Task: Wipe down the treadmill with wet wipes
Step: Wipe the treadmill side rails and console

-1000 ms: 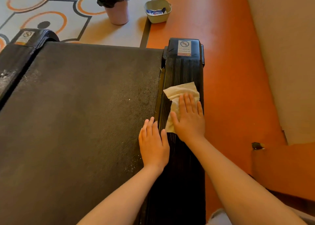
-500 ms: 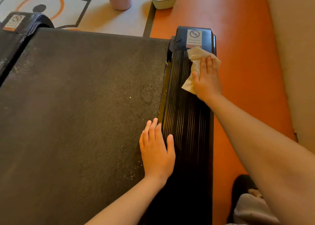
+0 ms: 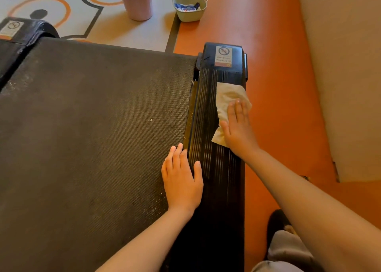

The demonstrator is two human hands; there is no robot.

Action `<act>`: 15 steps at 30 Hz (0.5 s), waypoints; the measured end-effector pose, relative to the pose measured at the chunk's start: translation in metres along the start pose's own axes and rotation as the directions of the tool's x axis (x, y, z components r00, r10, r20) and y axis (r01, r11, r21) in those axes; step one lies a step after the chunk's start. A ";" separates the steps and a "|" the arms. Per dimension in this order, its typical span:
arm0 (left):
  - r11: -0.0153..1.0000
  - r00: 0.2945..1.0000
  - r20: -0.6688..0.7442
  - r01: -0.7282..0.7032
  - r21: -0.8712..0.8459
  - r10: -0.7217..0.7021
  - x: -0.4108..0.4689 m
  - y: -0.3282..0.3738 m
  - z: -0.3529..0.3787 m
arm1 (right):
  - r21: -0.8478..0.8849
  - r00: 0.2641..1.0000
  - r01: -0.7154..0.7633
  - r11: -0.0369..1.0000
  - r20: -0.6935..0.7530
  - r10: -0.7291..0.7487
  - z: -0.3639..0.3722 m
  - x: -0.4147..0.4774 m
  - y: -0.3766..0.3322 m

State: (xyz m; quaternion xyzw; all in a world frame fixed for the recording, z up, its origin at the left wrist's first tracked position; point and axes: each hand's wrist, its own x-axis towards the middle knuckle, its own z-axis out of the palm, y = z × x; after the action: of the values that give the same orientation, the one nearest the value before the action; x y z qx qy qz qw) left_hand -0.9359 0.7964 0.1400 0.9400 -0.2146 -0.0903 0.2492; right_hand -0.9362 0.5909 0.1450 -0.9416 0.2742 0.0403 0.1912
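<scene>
On the treadmill's side rail (image 3: 212, 168), the flat right hand (image 3: 237, 127) presses a wipe (image 3: 226, 98); the left hand (image 3: 181, 181) rests flat, empty.

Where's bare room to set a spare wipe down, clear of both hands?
Free: the wide belt left of the left hand; the orange floor between the side rail and the beige surface on the right. Crowded: the rail's far end, where the right hand presses the wipe, and the floor past the belt around the bin and tub.
</scene>
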 end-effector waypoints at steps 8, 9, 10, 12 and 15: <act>1.000 1.000 -0.023 -0.001 0.006 0.001 0.001 0.002 0.001 | 0.123 0.991 -0.062 0.990 -0.107 0.075 0.009 -0.006 -0.007; 1.000 1.000 -0.024 0.000 0.008 0.000 0.001 0.002 0.001 | 0.168 0.985 -0.085 0.982 -0.135 0.109 0.009 -0.004 -0.010; 1.000 1.000 -0.024 0.001 0.011 0.000 0.001 0.001 0.001 | 0.202 0.978 -0.102 0.974 -0.156 0.135 0.009 -0.003 -0.012; 1.000 1.000 -0.029 -0.001 0.019 0.002 0.001 0.000 0.002 | 0.183 0.977 -0.112 0.977 -0.161 0.142 0.010 -0.002 -0.014; 1.000 0.999 -0.041 -0.008 0.030 0.009 0.001 0.000 0.003 | 0.049 0.985 -0.096 0.994 -0.139 0.102 0.013 -0.005 -0.010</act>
State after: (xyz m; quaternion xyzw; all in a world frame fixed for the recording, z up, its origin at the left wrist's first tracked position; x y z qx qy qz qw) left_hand -0.9361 0.7944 0.1373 0.9443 -0.2149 -0.0668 0.2401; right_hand -0.9340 0.6062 0.1373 -0.9230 0.3345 -0.0227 0.1890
